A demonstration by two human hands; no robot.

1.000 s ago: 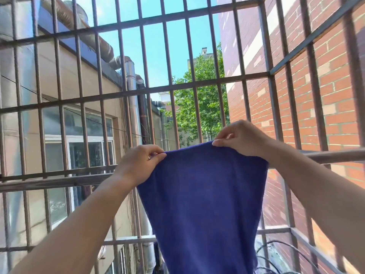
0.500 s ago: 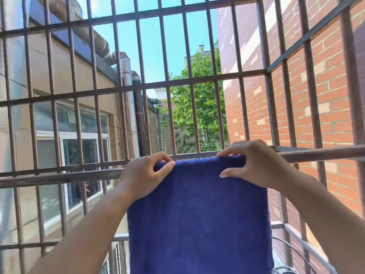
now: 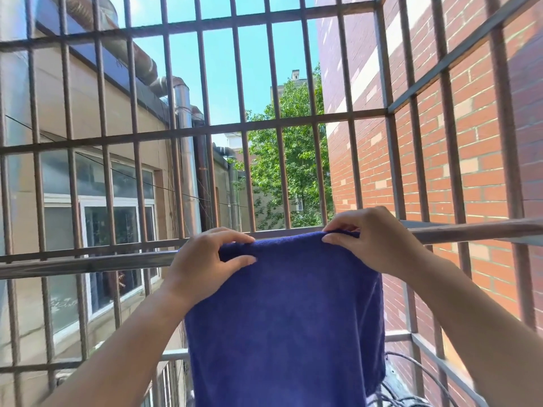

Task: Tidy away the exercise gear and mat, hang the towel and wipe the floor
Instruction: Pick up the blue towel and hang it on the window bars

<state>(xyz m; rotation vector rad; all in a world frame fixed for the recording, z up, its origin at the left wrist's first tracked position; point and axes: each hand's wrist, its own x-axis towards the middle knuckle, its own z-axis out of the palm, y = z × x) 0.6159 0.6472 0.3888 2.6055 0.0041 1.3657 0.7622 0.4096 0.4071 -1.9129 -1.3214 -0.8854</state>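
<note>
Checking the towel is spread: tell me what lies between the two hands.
In the head view, only the top edge of the blue towel spans from left hand to right hand, along the metal rail.

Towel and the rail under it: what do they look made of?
Towel: soft cloth, likely microfibre or terry, going by its fuzzy matte blue nap and limp drape. Rail: metal tube, probably steel, with a dull sheen; the brownish tint could be paint or rust.

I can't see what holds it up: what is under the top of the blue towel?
A metal rail enters from both sides and disappears under the blue towel, whose top the left hand and right hand pinch. Its middle stretch is covered.
</note>
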